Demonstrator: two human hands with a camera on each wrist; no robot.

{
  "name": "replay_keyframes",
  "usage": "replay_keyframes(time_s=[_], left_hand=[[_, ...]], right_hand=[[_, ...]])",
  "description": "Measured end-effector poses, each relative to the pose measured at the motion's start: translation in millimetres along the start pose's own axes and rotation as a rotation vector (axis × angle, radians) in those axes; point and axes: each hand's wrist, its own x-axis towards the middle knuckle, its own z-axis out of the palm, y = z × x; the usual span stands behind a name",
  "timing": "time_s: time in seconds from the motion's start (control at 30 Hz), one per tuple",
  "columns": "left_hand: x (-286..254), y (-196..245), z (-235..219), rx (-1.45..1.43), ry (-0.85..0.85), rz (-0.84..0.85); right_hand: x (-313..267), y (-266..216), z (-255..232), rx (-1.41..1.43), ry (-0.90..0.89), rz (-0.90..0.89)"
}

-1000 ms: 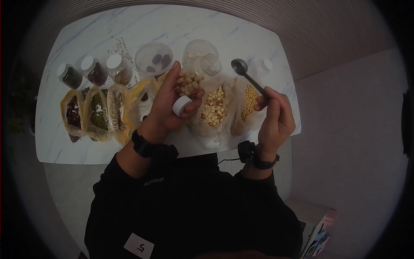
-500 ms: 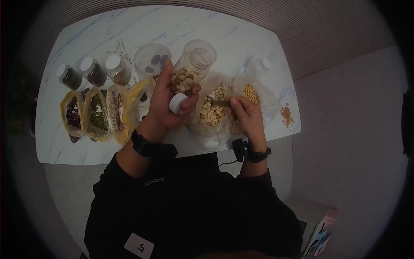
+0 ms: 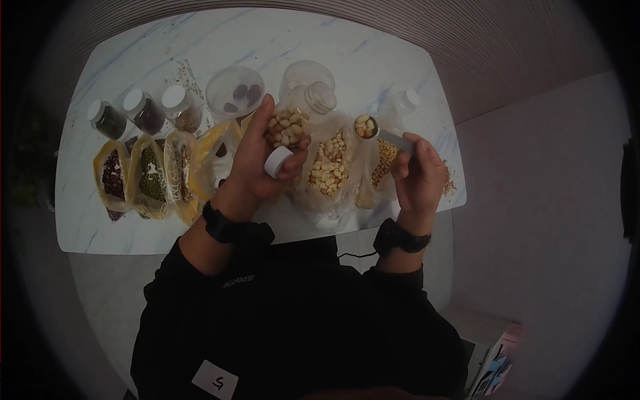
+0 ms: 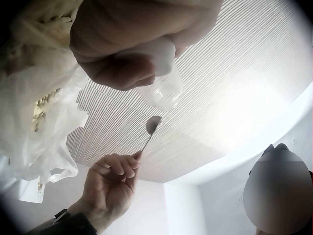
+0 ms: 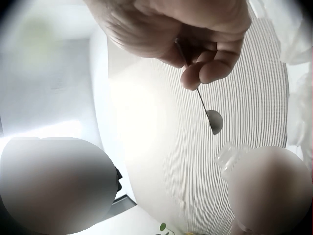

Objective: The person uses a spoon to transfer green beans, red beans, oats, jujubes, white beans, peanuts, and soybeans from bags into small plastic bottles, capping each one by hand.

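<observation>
The left hand [image 3: 257, 157] grips a clear jar [image 3: 288, 127] partly filled with pale nuts, its open mouth tilted toward the far right. A white lid [image 3: 278, 161] is tucked in the same hand's fingers. The right hand [image 3: 420, 175] pinches a spoon [image 3: 367, 127] by its handle; nuts fill the bowl, which is raised to the right of the jar, apart from it. Below and between the hands lies an open plastic bag of nuts [image 3: 329, 170]. In the right wrist view the right hand [image 5: 195, 39] holds the spoon [image 5: 215, 122] from above.
Three white-lidded jars [image 3: 139, 110] stand at the left behind open bags of beans and grains [image 3: 153, 180]. A round container [image 3: 233, 93] holds dark pieces. Right of the nut bag are a bag of yellow beans [image 3: 385, 163], a capped clear bottle [image 3: 403, 103] and loose grains [image 3: 449, 180].
The right hand moved left to the nut bag with the spoon, then back right and up; the spoon's bowl now holds nuts. The left hand tilted the jar slightly, staying in nearly the same place.
</observation>
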Motion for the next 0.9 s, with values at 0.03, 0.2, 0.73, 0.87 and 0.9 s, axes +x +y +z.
replay_keyframes(time_s=[0.03, 0.2, 0.73, 0.87, 0.9], left_hand=[[0, -1, 0, 0.041, 0.037, -0.012], [-1, -4, 3, 0.155, 0.036, -0.042], [-4, 0, 4, -0.045, -0.096, -0.018], [-1, -4, -2, 0.021, -0.107, -0.027], [-1, -3, -1, 0.024, -0.106, -0.026]], right_hand=[[-1, -3, 6, 0.001, 0.001, -0.001], [-10, -6, 43, -0.163, 0.028, -0.224], [-19, -12, 46, -1.011, 0.04, -0.32], [-17, 9, 35, -1.292, -0.07, -0.194], [-16, 13, 34, -1.369, -0.084, -0.197]])
